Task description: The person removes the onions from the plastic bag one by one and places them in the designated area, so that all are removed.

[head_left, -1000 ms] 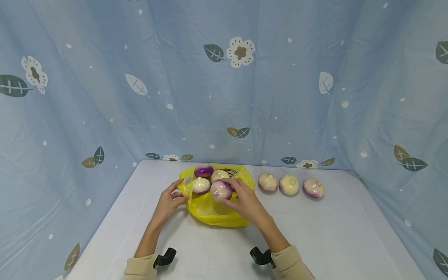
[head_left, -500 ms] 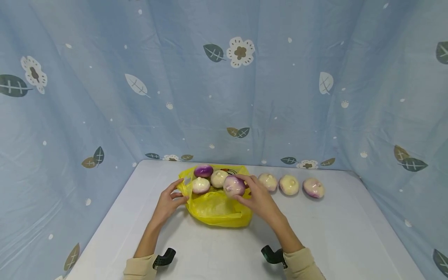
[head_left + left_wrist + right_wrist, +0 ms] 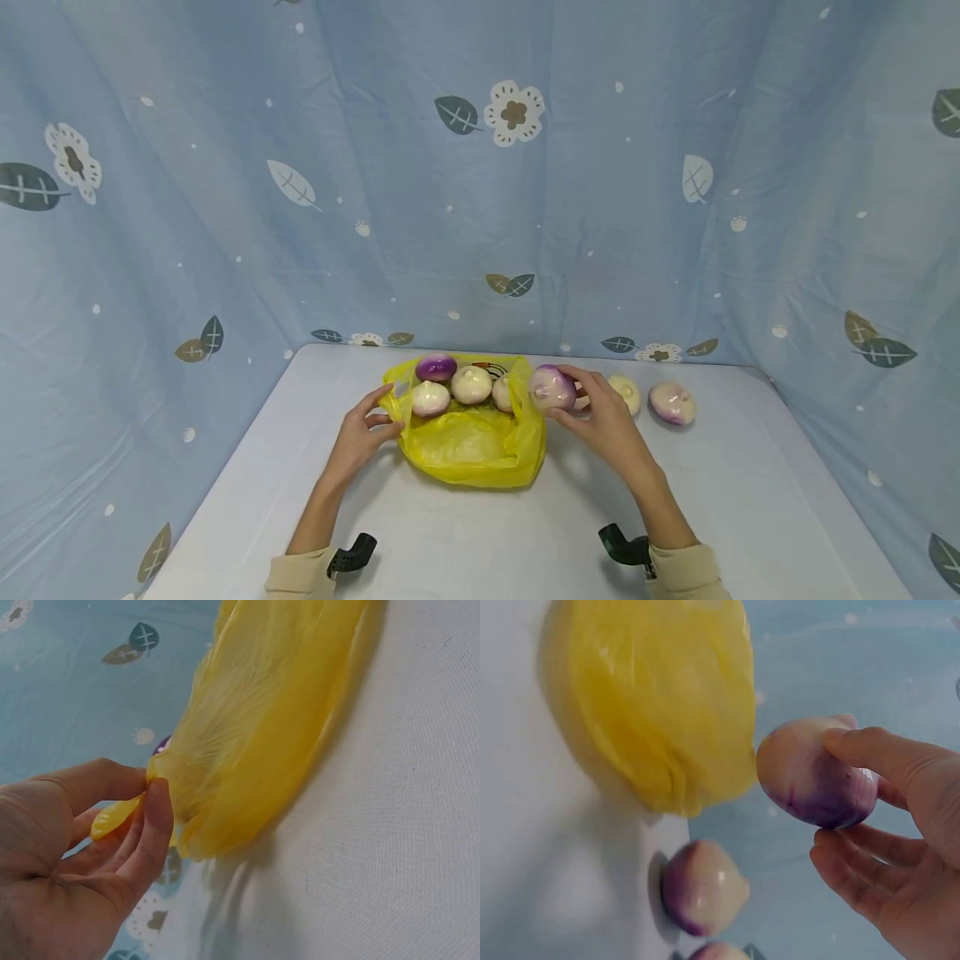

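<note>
A yellow plastic bag [image 3: 467,457] lies with its mouth facing up, and several onions [image 3: 472,385] show inside, cream ones and a deep purple one. At the bag's left edge, my left hand [image 3: 357,440] pinches the plastic between thumb and fingers; in the left wrist view a yellow tip [image 3: 114,818] pokes out past the fingers. My right hand [image 3: 613,427] grips a purple and cream onion [image 3: 551,388] just right of the bag's rim. The right wrist view has this held onion [image 3: 799,769] raised off the table, thumb on one side and fingers on the other.
To the right of the bag, a cream onion [image 3: 626,393] and a purple-tinged onion [image 3: 672,403] rest in a row; another is mostly hidden behind my right hand. Dark thin cords [image 3: 491,367] show at the bag's back. A blue patterned curtain [image 3: 480,183] borders the white table [image 3: 465,542].
My right hand has lifted the onion out of the bag and carried it right, past the rim, towards the row. The left hand stays at the bag's edge.
</note>
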The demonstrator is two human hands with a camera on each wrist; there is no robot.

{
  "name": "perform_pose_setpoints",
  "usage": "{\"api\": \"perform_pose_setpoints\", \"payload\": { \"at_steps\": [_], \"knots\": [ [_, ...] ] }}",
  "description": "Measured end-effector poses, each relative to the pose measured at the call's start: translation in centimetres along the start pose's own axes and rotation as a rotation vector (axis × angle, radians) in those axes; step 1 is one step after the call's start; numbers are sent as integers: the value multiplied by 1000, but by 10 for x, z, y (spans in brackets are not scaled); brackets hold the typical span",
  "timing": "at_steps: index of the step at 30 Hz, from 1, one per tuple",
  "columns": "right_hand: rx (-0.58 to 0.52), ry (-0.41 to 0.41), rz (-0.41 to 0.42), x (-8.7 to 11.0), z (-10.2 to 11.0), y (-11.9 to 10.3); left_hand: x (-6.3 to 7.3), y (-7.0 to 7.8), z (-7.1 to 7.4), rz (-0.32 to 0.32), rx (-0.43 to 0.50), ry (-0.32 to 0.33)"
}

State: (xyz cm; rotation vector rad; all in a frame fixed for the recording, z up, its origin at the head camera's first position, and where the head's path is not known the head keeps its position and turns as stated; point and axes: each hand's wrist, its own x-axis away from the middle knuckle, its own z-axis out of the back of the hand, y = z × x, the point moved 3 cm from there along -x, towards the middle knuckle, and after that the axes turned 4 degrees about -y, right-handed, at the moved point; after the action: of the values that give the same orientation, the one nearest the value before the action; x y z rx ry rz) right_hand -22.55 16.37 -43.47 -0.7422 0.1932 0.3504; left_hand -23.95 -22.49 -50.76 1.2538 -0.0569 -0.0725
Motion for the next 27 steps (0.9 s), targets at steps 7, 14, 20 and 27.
{"api": "perform_pose_setpoints", "payload": {
  "at_steps": [7,14,20,27],
  "knots": [
    [55,26,-26,10,9,21,1,-2,1,16,3,-1],
    [46,31,-36,19,17,34,1,-3,1,16,18,-1],
    [78,63,-5,28,29,48,0,-2,0,0,13,-3],
    [131,102,28,40,47,71,1,3,0,-3,16,-15]
  ]
}}
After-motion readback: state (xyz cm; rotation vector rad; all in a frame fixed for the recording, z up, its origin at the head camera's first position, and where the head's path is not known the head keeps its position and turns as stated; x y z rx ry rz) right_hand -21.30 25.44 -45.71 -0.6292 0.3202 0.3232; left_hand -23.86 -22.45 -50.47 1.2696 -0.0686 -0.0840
